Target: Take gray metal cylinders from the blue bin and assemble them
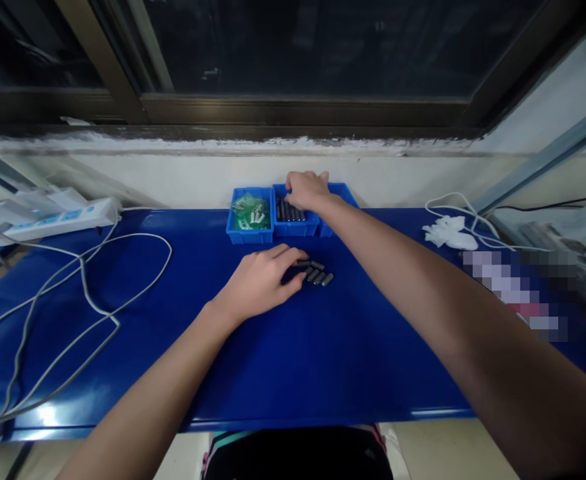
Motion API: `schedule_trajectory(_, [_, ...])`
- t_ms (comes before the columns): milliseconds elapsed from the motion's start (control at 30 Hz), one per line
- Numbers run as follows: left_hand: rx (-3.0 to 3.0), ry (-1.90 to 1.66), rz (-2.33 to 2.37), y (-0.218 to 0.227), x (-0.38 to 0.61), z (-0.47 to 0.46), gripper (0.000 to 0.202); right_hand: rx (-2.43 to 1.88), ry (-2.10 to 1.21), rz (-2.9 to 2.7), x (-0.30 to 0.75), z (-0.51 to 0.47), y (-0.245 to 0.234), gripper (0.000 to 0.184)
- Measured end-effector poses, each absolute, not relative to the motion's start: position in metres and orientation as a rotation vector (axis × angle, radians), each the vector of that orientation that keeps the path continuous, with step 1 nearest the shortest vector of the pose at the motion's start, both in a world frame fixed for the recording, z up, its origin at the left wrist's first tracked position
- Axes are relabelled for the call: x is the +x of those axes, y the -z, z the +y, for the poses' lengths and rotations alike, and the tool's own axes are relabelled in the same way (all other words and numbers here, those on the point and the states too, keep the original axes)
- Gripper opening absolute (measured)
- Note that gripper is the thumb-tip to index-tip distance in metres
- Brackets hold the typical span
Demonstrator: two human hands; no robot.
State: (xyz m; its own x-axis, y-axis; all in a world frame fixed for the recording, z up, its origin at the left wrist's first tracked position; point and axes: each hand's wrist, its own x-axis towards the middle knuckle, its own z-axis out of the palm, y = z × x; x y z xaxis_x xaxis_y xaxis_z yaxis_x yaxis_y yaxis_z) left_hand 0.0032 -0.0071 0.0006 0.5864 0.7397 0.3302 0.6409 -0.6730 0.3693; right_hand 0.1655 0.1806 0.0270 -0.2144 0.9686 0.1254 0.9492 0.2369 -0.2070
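My left hand (265,280) rests on the table, thumb and forefinger curled around one end of a small group of short dark cylinders (317,275). One dark cylinder (301,264) lies between those fingertips. Farther back, my right hand (309,189) reaches over the middle blue bin (297,229), its fingers bent down into it. What its fingertips hold, if anything, is hidden. Inside that bin stands a row of longer dark cylinders (289,211). The left blue bin (251,237) holds green plastic (245,205) and small silvery cylinders (257,215).
A third blue bin (340,192) is partly behind my right forearm. At the left, a white power strip (67,220) and looping cables (83,280) lie on the blue table (323,360). Crumpled white tissue (445,232) and a white cable (477,217) are at the right.
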Motion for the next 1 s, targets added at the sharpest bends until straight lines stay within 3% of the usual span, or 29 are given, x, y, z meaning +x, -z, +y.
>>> schedule_trajectory(100, [2.62, -0.669, 1.152, -0.001, 0.004, -0.008, 0.026, -1.842, -0.181, -2.212, 0.159, 0.185, -0.023, 0.015])
schedule_trajectory(300, [2.649, -0.608, 1.149, 0.001, 0.005, -0.009, 0.028, -1.809, -0.25, -2.156, 0.166, 0.19, -0.02, 0.031])
schedule_trajectory(733, [2.632, -0.522, 1.186, 0.003, 0.005, -0.008, 0.03, -1.786, -0.262, -2.231, 0.162, 0.187, -0.017, 0.034])
schedule_trajectory(1000, [2.698, -0.567, 1.175, 0.013, 0.007, -0.003, 0.033, -1.614, -0.206, -2.157, 0.182, 0.164, -0.041, 0.042])
